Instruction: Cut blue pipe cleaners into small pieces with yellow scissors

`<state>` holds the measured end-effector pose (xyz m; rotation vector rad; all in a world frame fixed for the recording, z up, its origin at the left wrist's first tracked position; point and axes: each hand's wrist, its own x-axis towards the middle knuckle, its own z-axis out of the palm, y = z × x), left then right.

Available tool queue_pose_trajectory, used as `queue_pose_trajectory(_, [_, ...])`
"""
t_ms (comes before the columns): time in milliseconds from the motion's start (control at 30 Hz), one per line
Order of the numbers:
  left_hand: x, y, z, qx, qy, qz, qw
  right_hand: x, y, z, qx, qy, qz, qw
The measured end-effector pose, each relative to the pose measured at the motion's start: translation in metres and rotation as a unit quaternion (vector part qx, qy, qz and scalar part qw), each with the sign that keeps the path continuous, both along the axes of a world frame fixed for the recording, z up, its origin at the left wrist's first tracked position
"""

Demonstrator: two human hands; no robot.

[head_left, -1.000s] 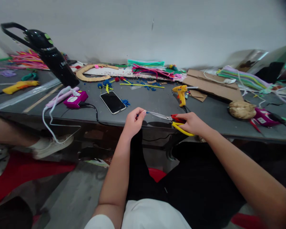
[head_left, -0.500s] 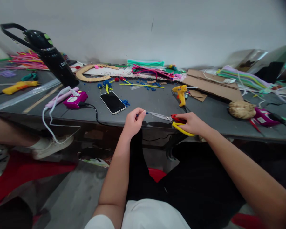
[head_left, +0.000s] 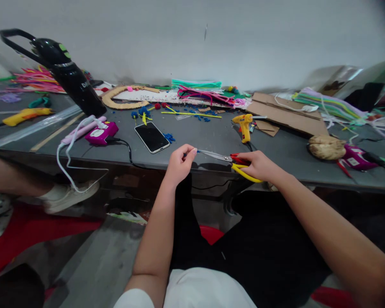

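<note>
Over the table's front edge, my left hand (head_left: 182, 164) pinches a small blue pipe cleaner (head_left: 198, 150), most of it hidden by the fingers. My right hand (head_left: 259, 166) is wrapped around the red and yellow handles of a pair of scissors (head_left: 218, 156). The blade tips point left and meet the blue piece right at my left fingertips. Beyond my left hand, a phone (head_left: 152, 137) lies face up with small blue scraps (head_left: 169, 137) beside it. A yellow glue gun (head_left: 244, 126) lies behind the scissors.
A black bottle (head_left: 71, 77) stands left, near a purple power adapter (head_left: 102, 133) with white cables. Along the wall lie a cardboard ring (head_left: 107, 100), pink pipe cleaners (head_left: 208, 96) and cardboard sheets (head_left: 285, 112). Another person's shoe (head_left: 72, 197) shows below left.
Both hands and the scissors stay in almost the same place, with the blades still at the blue piece. The view has shifted only very slightly.
</note>
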<state>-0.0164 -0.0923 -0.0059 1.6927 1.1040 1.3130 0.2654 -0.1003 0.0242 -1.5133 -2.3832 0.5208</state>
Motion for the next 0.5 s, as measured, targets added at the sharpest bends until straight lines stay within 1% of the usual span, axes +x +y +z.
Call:
queue_pose_trajectory(200, [0.0005,0.0003,-0.0009,0.004,-0.001,0.002,1.0,0.0001,0.0013,0.0009,-0.008,-0.011,0.002,1.0])
queue_pose_trajectory(300, [0.0008,0.0002,0.0001,0.008,-0.001,0.005,1.0,0.0011,0.0017,-0.0008,0.002,-0.018,-0.006,1.0])
queue_pose_trajectory(500, [0.0011,0.0004,0.001,0.015,-0.001,0.013,1.0,0.0044,-0.0007,-0.0044,0.01,0.007,-0.022,1.0])
